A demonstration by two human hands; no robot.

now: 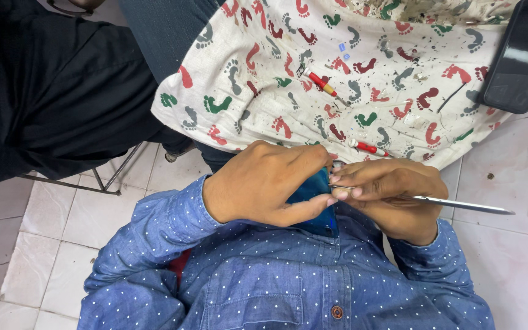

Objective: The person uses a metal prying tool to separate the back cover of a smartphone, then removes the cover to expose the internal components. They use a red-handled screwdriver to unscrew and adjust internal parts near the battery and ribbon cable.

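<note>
Blue phone clamped in left hand; right hand pinches tweezers.

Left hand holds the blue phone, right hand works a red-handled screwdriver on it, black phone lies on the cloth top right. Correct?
Not quite. In the head view the right hand holds a slim silver metal tool, not a red screwdriver; the red-handled screwdrivers lie on the cloth. The rest stands.

A footprint-patterned cloth is carrying two red screwdrivers, while a dark phone is lying alongside.
</note>
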